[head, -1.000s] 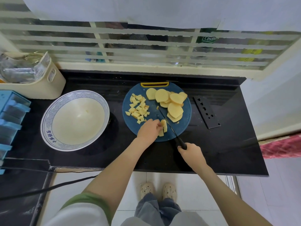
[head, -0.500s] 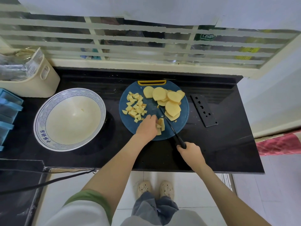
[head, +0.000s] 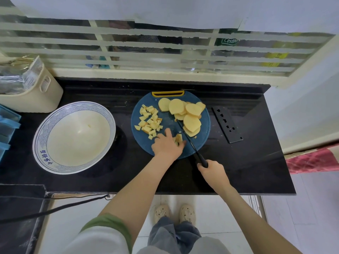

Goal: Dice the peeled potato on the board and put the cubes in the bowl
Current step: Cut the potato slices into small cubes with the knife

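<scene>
A round blue cutting board (head: 206, 133) lies on the black counter. Yellow potato slices (head: 190, 114) are piled on its far right part, and a heap of potato cubes (head: 149, 121) lies on its left part. My left hand (head: 167, 145) presses down on a few potato strips (head: 178, 138) near the board's front edge, partly hiding them. My right hand (head: 211, 170) grips the black handle of a knife (head: 189, 140); the blade lies just right of the strips, tip pointing toward the slices. A large white bowl (head: 41, 136) with a blue rim stands left of the board.
A black perforated plate (head: 227, 123) lies right of the board. A cream basket (head: 36, 96) with bags stands at the back left, blue containers (head: 7, 123) at the left edge. A barred window runs behind the counter. A black cable (head: 55, 209) hangs below the front edge.
My left hand has shifted over the strips and one finger now points toward the cubes. The knife has stayed beside the strips. The camera view has shifted slightly.
</scene>
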